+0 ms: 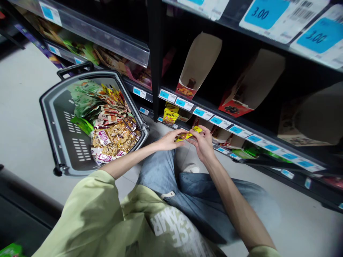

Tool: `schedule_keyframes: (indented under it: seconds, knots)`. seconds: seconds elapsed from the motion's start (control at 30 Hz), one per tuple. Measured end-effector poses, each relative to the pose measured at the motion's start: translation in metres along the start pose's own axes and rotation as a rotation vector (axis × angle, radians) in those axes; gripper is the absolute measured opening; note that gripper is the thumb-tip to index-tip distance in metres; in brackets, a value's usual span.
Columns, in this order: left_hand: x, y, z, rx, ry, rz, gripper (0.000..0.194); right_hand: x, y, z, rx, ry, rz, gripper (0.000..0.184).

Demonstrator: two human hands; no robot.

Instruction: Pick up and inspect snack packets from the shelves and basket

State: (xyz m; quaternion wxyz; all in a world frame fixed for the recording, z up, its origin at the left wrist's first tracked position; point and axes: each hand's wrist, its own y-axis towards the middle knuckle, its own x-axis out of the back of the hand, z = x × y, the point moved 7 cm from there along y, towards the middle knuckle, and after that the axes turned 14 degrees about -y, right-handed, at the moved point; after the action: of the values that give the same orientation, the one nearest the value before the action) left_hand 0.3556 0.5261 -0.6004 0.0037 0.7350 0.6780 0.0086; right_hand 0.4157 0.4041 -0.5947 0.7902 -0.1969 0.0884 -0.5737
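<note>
Both of my hands meet in front of the low shelf, pinching yellow snack packets (189, 135) between them. My left hand (171, 140) is closed on the left end, and my right hand (203, 141) grips the right end. Whether this is one packet or a few overlapping, I cannot tell. Just beyond my hands, more yellow snack packets (170, 116) stand upright on the bottom shelf. To my left is a grey shopping basket (57, 153), holding many snack packets: green ones, red and white ones, and clear bags of brown snacks (118, 137).
Open cardboard display boxes (200, 59) stand on the dark shelf above. Price labels line the shelf edge (220, 121), which juts out close beyond my hands. Green packets (246, 151) lie low on the right. My bent knees in jeans (158, 171) are beneath my hands.
</note>
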Motion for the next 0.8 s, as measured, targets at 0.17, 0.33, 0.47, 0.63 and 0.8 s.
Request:
schedule_keyframes:
  seconds: [0.17, 0.33, 0.47, 0.63, 0.8]
  knots:
    - [0.006, -0.001, 0.009, 0.087, 0.071, -0.027, 0.031, -0.002, 0.004, 0.008, 0.231, -0.356, 0.072, 0.053]
    - [0.013, -0.001, 0.01, 0.11, 0.125, -0.073, 0.035, 0.002, -0.008, 0.036, 0.633, -1.012, -0.12, 0.022]
    - [0.01, 0.0, 0.01, 0.112, 0.151, -0.021, 0.037, 0.002, -0.023, 0.05, 0.774, -1.193, -0.25, 0.019]
    - [0.011, -0.001, 0.004, 0.131, 0.306, -0.005, 0.033, -0.005, -0.022, 0.041, 0.778, -0.953, -0.099, 0.015]
    - [0.018, -0.006, 0.003, 0.177, 0.547, -0.071, 0.039, -0.003, -0.015, 0.028, 0.611, -0.833, -0.035, 0.014]
